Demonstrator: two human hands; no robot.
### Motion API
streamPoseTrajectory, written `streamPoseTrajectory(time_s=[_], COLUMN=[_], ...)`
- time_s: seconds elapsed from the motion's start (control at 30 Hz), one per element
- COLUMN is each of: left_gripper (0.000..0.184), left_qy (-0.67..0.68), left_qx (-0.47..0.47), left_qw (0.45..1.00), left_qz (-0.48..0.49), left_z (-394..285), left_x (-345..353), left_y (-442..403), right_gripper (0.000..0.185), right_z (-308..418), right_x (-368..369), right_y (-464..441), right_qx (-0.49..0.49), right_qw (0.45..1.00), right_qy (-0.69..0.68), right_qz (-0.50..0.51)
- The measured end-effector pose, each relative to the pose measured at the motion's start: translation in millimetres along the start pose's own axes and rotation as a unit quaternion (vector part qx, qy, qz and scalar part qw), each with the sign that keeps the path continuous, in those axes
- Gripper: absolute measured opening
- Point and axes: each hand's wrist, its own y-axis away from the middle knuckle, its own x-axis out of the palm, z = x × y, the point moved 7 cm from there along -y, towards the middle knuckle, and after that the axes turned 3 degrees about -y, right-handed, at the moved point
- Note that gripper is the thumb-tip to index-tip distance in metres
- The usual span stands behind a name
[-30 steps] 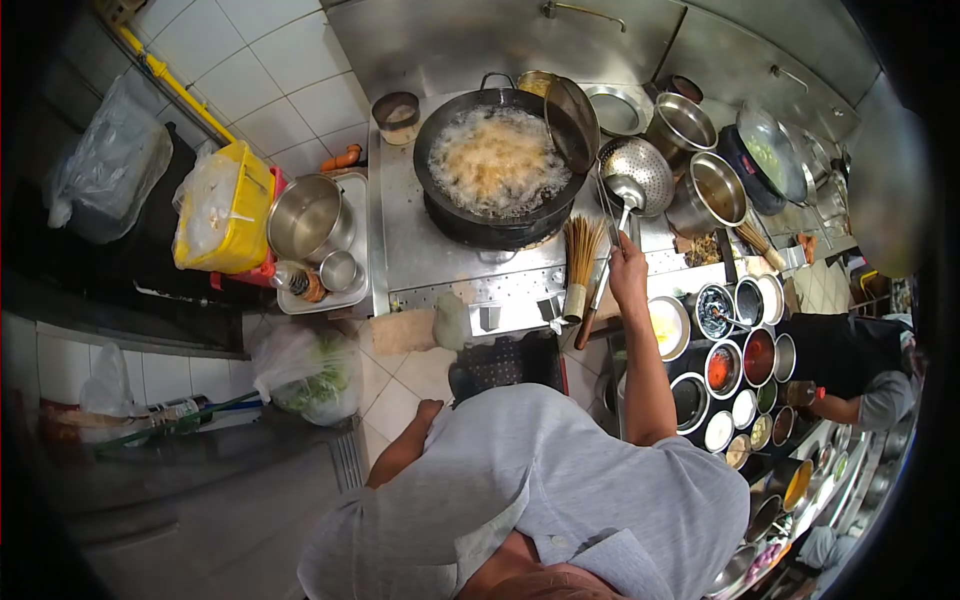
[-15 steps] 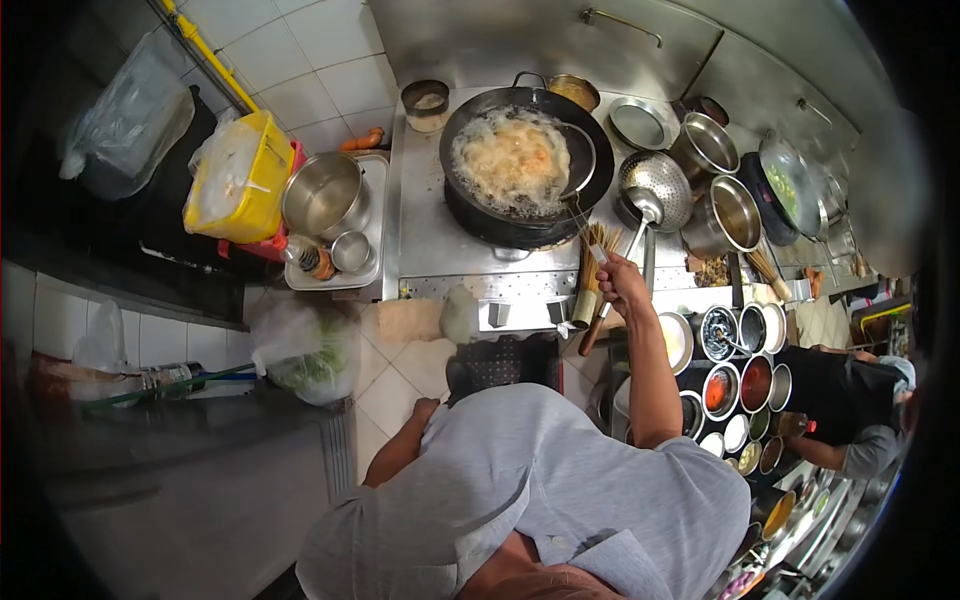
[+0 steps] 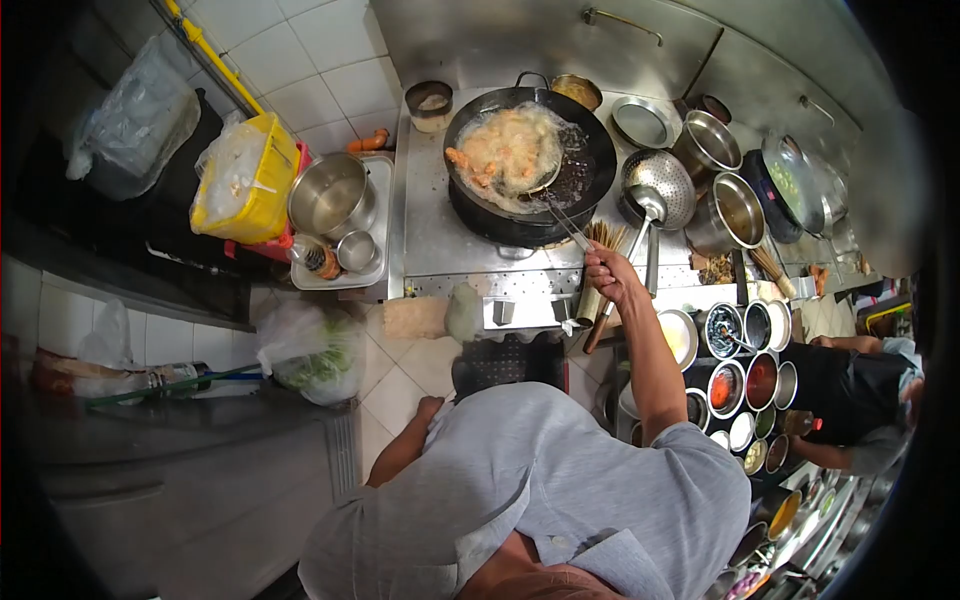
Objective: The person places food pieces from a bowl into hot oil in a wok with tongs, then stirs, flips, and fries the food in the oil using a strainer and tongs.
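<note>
My right hand is closed around the handle of a wire skimmer. The skimmer's round head is in a large black wok of bubbling oil, under a foamy mass of frying pieces; orange-brown bits show at its left side. Just beside the hand stand a bundle of bamboo sticks and a wooden-handled tool. A perforated ladle rests to the right of the wok. My left hand hangs low by my side, fingers curled; whatever they hold, if anything, is hidden.
Steel pots stand right of the ladle. Several sauce and seasoning containers line the right side, near a co-worker. On the left are a tray with a steel pot and a yellow basket. Bagged greens sit below.
The skimmer head has swung from the wok's right side toward its lower middle. The frying mass has shifted left, baring dark oil on the right. My right hand has dipped slightly left.
</note>
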Motion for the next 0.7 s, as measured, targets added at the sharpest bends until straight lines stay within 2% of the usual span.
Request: streamPoseTrajectory(time_s=[0.07,0.13,0.3,0.37,0.43,0.47,0.53,0.67,0.7], left_gripper=[0.043,0.043,0.044,0.045,0.045,0.045,0.046,0.047,0.047], left_qy=[0.016,0.101,0.108,0.108,0.073,0.075,0.116,0.123,0.128], left_qx=[-0.029,-0.109,-0.093,-0.099,-0.059,-0.059,-0.122,-0.144,-0.148], left_qw=[0.999,0.989,0.990,0.989,0.996,0.995,0.986,0.982,0.981], left_qz=[0.004,0.004,-0.005,0.000,0.003,0.003,0.007,0.008,0.009], left_z=[0.1,7.9,5.9,13.5,16.6,15.2,21.2,18.5,16.7], left_x=[-0.2,0.3,-4.6,0.6,8.9,8.9,10.4,6.6,5.0], left_y=[2.1,6.6,14.5,9.8,4.4,4.7,7.2,12.9,14.9], right_gripper=[0.033,0.038,0.033,0.032,0.033,0.033,0.036,0.041,0.045], right_z=[-1.1,-2.7,4.7,14.1,20.4,27.6,39.7,48.8,49.8], right_x=[2.0,6.1,21.9,28.7,22.4,26.9,19.4,31.6,38.3], right_y=[5.8,16.3,46.2,60.5,58.8,67.0,69.9,69.5,69.1], right_qx=[-0.007,-0.019,-0.044,-0.073,-0.083,-0.112,-0.155,-0.188,-0.203], right_qw=[1.000,1.000,0.999,0.993,0.992,0.982,0.961,0.929,0.904], right_qy=[-0.004,-0.016,0.003,0.054,0.075,0.105,0.163,0.254,0.308], right_qz=[0.004,0.011,-0.021,-0.078,-0.066,-0.108,-0.164,-0.193,-0.215])
